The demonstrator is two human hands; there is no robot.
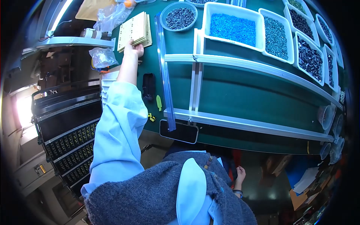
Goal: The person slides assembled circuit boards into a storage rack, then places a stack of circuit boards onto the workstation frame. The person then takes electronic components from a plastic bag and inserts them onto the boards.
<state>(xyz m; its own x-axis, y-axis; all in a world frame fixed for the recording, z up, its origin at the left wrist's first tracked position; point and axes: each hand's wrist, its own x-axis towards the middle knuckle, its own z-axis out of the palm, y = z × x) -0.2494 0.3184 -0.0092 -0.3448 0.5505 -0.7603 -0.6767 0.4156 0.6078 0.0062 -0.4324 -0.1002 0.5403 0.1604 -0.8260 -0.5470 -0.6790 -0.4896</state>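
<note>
L hand [135, 48]: touching nr edge of board stack [132, 30], fingers bent; can't tell if gripping
Board stack: far left on green table [255, 88], cream, a few sheets slightly fanned, just left of clear strips [162, 71]
R hand [240, 173]: low, off the table, w/ wristband [237, 192], fingers loosely curled; can't tell if holding anything
Strips: run far to nr, nr end over phone [183, 134]
Phone: nr table edge, dark screen
Black case [149, 87] & green tool [159, 102]: btwn L forearm & strips
Round bowl [162, 23]: far, right of strips, dark bits
Blue-bead tray [234, 44]: white, far, right of bowl
</note>
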